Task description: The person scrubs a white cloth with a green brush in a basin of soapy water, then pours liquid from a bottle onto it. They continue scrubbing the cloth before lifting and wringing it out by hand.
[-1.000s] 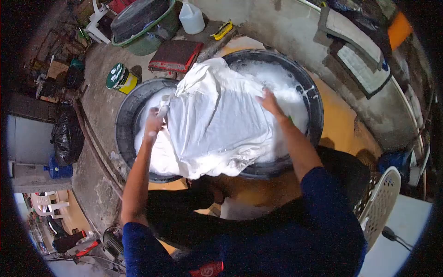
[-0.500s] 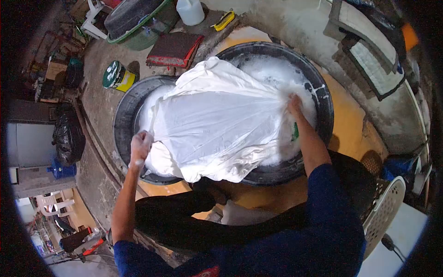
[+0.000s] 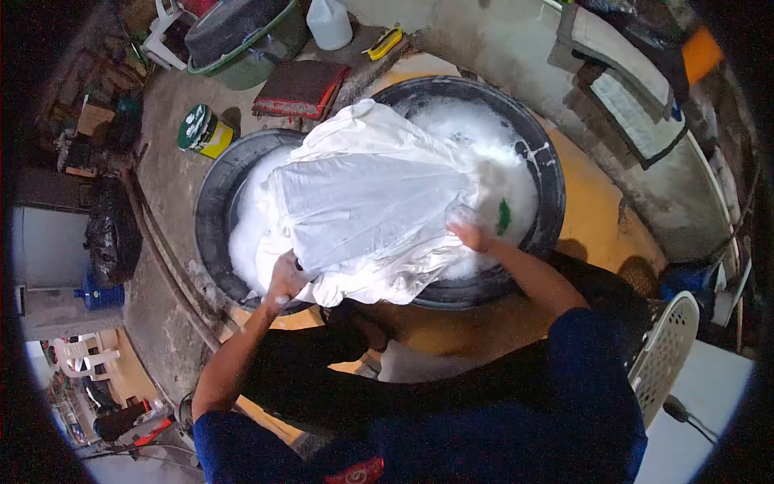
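Note:
A large wet white cloth (image 3: 371,206) lies spread over two dark basins, bridging the smaller left basin (image 3: 208,218) and the larger right basin (image 3: 555,173). My left hand (image 3: 286,280) is closed on the cloth's near left edge. On the right side of the cloth, my right hand (image 3: 472,234) grips the fabric near its edge, its fingertips partly hidden by cloth and suds. White foam (image 3: 476,129) fills much of the right basin. A green object (image 3: 504,216), perhaps a brush or scrubber, shows in the suds right of my right hand.
Beyond the basins are a lidded bucket (image 3: 205,131), a folded dark mat (image 3: 300,89), a green tub (image 3: 246,73), a white jug (image 3: 329,24) and a yellow brush (image 3: 384,43). Mats hang over the low wall at right. A perforated white chair (image 3: 665,355) stands at lower right.
My right hand has left the cloth's far right end and come nearer and leftward. My left hand has moved right and slightly down. The green object is more exposed, and the cloth is slacker.

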A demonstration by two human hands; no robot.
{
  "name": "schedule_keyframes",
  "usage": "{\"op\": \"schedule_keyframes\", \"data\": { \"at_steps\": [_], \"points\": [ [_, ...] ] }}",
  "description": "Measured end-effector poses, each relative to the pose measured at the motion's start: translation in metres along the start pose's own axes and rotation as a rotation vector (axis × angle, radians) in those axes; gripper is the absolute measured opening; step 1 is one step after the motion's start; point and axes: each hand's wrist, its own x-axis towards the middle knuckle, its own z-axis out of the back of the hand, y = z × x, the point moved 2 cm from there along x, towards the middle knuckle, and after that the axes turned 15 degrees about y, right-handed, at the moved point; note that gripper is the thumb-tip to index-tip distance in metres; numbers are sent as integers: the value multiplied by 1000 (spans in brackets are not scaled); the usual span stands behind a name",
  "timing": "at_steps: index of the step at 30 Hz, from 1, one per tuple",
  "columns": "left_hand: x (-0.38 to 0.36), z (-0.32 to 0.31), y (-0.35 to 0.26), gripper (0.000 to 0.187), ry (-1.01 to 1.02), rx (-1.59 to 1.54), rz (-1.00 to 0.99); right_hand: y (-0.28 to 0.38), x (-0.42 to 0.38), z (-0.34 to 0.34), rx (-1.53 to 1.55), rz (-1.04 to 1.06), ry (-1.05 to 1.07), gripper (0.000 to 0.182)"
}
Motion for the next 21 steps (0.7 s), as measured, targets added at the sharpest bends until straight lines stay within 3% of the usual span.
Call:
{"op": "schedule_keyframes", "data": {
  "at_steps": [1, 2, 5, 6, 8, 9, 10, 13, 16, 17, 19, 20, 21],
  "points": [
    [-8, 1, -7, 39, 2, 19, 137, -3, -1, -10, 137, -65, 141, 29],
    [-14, 5, -10, 28, -93, 266, 243, -5, -3, -20, 278, -129, 284, 28],
    [-34, 5, -14, 27, -20, 168, 207, 9, 4, 30, 320, -179, 273, 28],
    [-40, 0, -16, 25, 38, 358, 164, 14, 11, 42, 308, -258, 283, 28],
    [-51, -13, -9, 21, 207, 559, 54, 11, 12, 22, 242, -239, 200, 30],
    [-56, -20, 3, 19, 318, 570, -11, 1, 8, -29, 188, -143, 107, 32],
    [-62, -27, 9, 17, 400, 845, -95, -6, 9, -55, 129, -45, 7, 35],
    [-52, -22, 23, 18, 513, 794, 199, 3, 6, 5, 184, -76, 582, 37],
    [-29, -22, 20, 20, 703, 971, 305, -4, -13, -28, 592, 97, 382, 39],
    [-28, -24, 19, 20, 769, 1011, 315, 0, -17, -35, 551, 150, 419, 38],
    [-29, -25, 39, 19, 702, 870, 174, 13, -20, -20, 469, 251, 493, 37],
    [-30, -26, 47, 21, 686, 835, 139, 18, -12, -5, 470, 163, 654, 38],
    [-28, -27, 54, 21, 686, 741, 202, 20, -7, 4, 459, 212, 665, 35]
  ]
}}
